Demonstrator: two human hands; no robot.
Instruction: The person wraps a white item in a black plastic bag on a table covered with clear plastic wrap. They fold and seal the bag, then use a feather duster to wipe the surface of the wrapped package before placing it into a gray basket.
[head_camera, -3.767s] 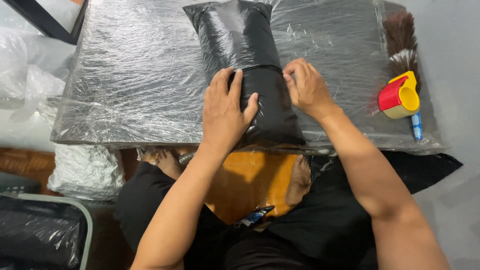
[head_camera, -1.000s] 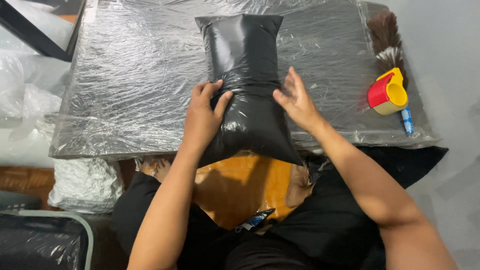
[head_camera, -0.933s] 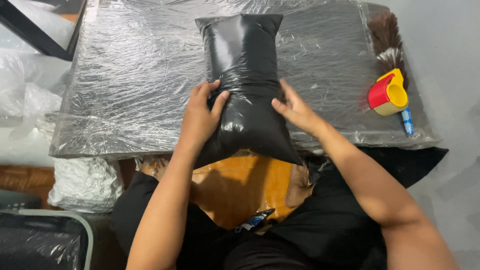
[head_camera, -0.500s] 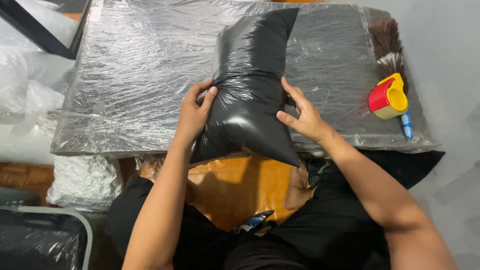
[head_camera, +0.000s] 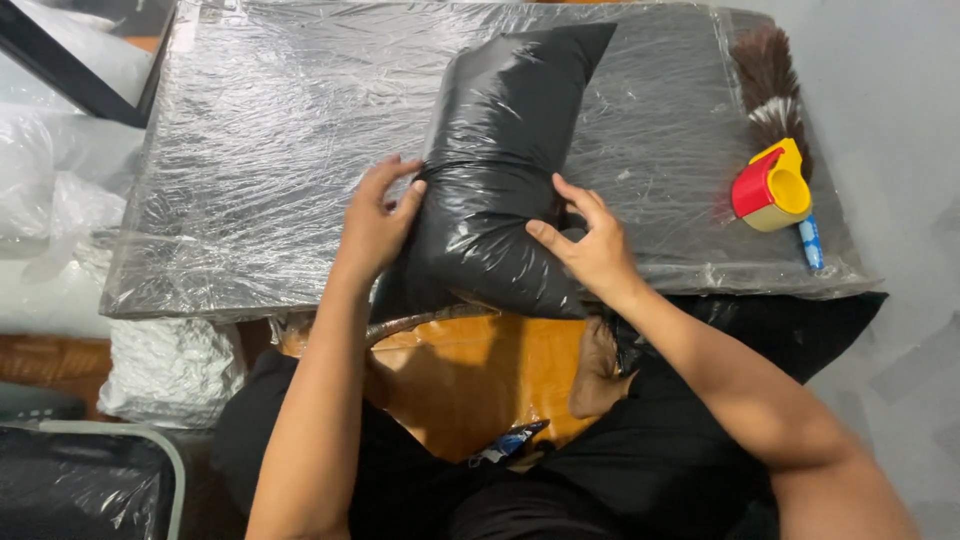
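Taking the black plastic parcel (head_camera: 500, 170) as the marker: far to its left lie crumpled clear plastic bags (head_camera: 40, 200), beside the film-wrapped tabletop (head_camera: 250, 150). The parcel itself rests on the near middle of that tabletop, tilted so its far end leans to the right, its near end hanging over the edge above the person's lap. The left hand (head_camera: 375, 220) presses against the parcel's left flank, fingers spread and curled onto the plastic. The right hand (head_camera: 590, 245) grips the right flank, thumb and fingers pinching the film. The parcel looks fully bagged and sealed, plump and smooth; I'd judge the wrapping done and only the positioning or taping left. Well right of the parcel sit a red and yellow tape dispenser (head_camera: 770, 188), a brown feather duster (head_camera: 765, 75) and a blue pen (head_camera: 808, 242).
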